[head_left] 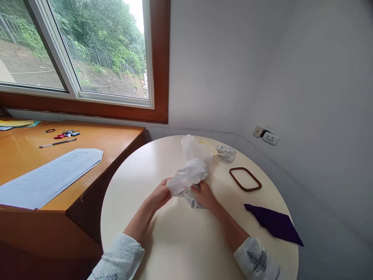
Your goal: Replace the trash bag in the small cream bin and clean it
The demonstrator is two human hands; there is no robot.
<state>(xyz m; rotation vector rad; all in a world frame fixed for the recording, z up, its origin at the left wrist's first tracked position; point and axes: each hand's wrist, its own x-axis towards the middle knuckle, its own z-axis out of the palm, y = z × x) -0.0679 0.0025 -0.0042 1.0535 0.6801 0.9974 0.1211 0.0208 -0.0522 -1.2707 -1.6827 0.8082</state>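
At the near right of the round white table (125, 198) I see a dark purple cloth (275, 224); a little farther in, the person's left hand (161, 193) and right hand (205, 195) both grip a crumpled, whitish plastic bag (188, 177) around the table's middle. Beyond, a brown rounded frame (259, 184) lies to the right, then a wad of clear plastic (226, 154) near the far edge, and a window (101, 46) behind.

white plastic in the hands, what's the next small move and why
Probably ease the left hand and right hand slightly apart to open out the white plastic: both hold it, and it looks crumpled between them, with its folds hiding some of the fingers.
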